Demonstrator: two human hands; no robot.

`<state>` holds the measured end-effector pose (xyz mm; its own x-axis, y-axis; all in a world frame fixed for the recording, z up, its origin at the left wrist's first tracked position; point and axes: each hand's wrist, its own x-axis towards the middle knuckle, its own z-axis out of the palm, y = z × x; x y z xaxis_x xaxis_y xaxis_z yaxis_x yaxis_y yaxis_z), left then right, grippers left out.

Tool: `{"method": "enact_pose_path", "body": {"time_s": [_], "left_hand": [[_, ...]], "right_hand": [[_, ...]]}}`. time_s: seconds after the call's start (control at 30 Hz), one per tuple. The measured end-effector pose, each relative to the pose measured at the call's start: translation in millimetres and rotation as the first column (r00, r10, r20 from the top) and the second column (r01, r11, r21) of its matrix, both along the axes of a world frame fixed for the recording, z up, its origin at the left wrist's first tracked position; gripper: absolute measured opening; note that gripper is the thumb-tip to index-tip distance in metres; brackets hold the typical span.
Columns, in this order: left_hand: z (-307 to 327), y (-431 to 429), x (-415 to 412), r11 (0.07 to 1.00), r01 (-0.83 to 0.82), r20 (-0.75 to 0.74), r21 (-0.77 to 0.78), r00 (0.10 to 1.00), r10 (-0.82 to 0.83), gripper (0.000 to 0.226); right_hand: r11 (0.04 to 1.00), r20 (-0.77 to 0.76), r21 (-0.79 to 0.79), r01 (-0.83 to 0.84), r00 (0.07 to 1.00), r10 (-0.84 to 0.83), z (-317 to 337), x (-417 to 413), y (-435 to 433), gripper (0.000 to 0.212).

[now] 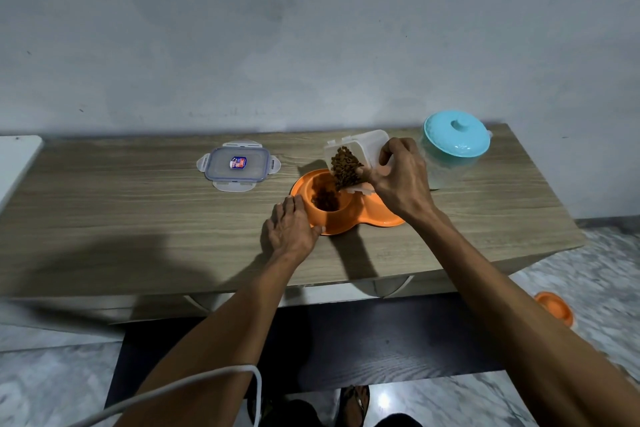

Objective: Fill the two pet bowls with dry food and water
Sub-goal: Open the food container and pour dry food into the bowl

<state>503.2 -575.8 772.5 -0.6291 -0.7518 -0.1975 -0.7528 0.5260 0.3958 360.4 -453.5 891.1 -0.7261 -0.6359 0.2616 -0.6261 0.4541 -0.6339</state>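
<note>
Dry-food step is underway, water step not started as far as I can tell. Right hand (398, 180) is wrapping around the clear food container (360, 152) and tipping it, mouth down, over the left well of the orange double bowl (332, 218). Kibble (344, 168) is sliding out of the mouth; a dark pile is already sitting in that well. Fill level is hard to judge, the well is in shadow.

Left hand (292, 225) is resting flat, fingers loosely together, against the bowl's rim at its 8 o'clock, steadying it.

The bowl is sitting mid-table (138, 218), slightly right of centre. Its right well is mostly hidden under the right wrist, so I can't tell whether it's dry or filled.

The jug with the teal lid (455, 135) is standing at the bowl's 2 o'clock, lid on, just behind the right hand: presumably the water source. The container's clip lid (238, 165) is lying flat at the bowl's 10 o'clock, well apart.

Nothing is blocking the pour. The jug is sitting close to the right hand's knuckles, a possible bump on withdrawal. A second orange dish (554, 308) is on the floor at 4 o'clock.
</note>
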Motion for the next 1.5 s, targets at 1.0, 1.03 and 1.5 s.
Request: {"method": "enact_pose_path", "body": {"time_s": [1.0, 1.03, 1.5], "left_hand": [[7, 3, 2, 0.999, -0.023, 0.001, 0.027, 1.0, 0.023, 0.094], [7, 4, 2, 0.999, -0.026, 0.001, 0.032, 1.0, 0.025, 0.094], [3, 5, 2, 0.999, -0.033, 0.02, 0.005, 0.999, 0.033, 0.094]], "right_hand": [[0.912, 0.904, -0.156, 0.38, 0.427, -0.023, -16, -56, 4, 0.026], [0.913, 0.92, -0.155, 0.376, 0.392, -0.005, -18, -58, 3, 0.032], [0.981, 0.723, 0.073, 0.18, 0.668, -0.176, -100, -133, -146, 0.039]]}}
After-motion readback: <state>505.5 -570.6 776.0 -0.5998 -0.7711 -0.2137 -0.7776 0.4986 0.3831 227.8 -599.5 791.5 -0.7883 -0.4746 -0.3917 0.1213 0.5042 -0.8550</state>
